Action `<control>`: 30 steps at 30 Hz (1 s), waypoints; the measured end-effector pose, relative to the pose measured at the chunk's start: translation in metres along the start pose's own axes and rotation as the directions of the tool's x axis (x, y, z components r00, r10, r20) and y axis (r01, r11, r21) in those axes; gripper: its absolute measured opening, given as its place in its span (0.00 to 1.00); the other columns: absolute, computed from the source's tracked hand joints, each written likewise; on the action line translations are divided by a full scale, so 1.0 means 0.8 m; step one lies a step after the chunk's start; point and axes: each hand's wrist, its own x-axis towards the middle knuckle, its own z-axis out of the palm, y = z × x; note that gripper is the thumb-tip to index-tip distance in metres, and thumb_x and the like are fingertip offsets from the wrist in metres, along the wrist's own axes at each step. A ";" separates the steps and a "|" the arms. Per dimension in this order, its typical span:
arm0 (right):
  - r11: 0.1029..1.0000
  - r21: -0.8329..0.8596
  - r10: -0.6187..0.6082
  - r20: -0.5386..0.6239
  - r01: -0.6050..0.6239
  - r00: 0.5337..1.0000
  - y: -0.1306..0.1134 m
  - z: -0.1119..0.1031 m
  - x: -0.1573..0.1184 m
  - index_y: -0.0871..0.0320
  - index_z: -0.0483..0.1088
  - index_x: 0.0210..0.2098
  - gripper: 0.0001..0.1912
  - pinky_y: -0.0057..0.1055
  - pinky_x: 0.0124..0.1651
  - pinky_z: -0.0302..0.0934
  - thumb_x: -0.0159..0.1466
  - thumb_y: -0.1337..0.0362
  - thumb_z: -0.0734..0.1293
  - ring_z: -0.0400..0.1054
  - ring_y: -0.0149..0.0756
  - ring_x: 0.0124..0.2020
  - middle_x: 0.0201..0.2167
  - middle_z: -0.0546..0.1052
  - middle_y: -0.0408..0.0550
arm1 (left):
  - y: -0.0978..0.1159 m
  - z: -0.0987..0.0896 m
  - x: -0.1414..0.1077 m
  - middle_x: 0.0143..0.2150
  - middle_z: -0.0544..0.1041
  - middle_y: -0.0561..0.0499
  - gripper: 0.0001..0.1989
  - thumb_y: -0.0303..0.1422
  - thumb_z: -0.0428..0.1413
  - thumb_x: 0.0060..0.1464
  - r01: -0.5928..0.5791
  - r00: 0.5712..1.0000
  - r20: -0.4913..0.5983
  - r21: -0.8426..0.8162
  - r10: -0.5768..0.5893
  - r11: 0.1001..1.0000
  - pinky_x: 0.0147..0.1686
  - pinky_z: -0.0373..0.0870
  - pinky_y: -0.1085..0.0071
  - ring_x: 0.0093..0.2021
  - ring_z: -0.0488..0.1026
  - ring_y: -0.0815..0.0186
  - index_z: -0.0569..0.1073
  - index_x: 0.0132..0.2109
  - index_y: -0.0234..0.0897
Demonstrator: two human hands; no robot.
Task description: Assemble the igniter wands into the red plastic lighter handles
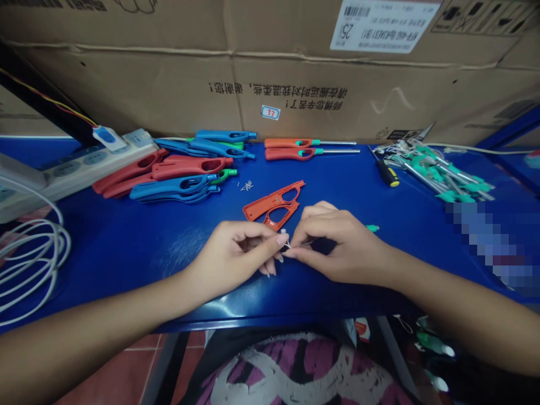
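Over the front part of the blue table, my left hand (pixel 238 250) has its thumb and fingers closed on a thin white wire (pixel 288 244). Opposite it, my right hand (pixel 346 242) pinches the same wire between thumb and forefinger, the fingertips of both hands almost meeting. Just behind them lie two orange lighter shell halves (pixel 262 207), inner side up. A small teal piece (pixel 373 228) shows beyond my right hand, mostly hidden by it. Several tiny screws (pixel 247 185) are scattered to the left of the orange halves.
Blue shells (pixel 172 189) and red shells (pixel 189 167) are piled at back left beside a power strip (pixel 90 164). Two long-nosed lighters (pixel 291 153) lie at the back. Teal parts with metal tubes (pixel 445 171) and a screwdriver (pixel 387 173) are at right. A cardboard box (pixel 169 84) stands behind.
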 end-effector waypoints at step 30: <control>0.984 -0.107 -0.145 0.017 0.146 0.989 -0.004 -0.010 -0.003 0.56 0.71 0.34 0.07 0.38 0.51 0.54 0.70 0.65 0.66 0.67 0.32 0.35 0.30 0.76 0.42 | 0.016 -0.007 0.003 0.22 0.79 0.51 0.14 0.39 0.63 0.58 0.243 0.956 0.228 -0.260 -0.185 0.935 0.23 0.75 0.81 0.21 0.76 0.71 0.78 0.29 0.33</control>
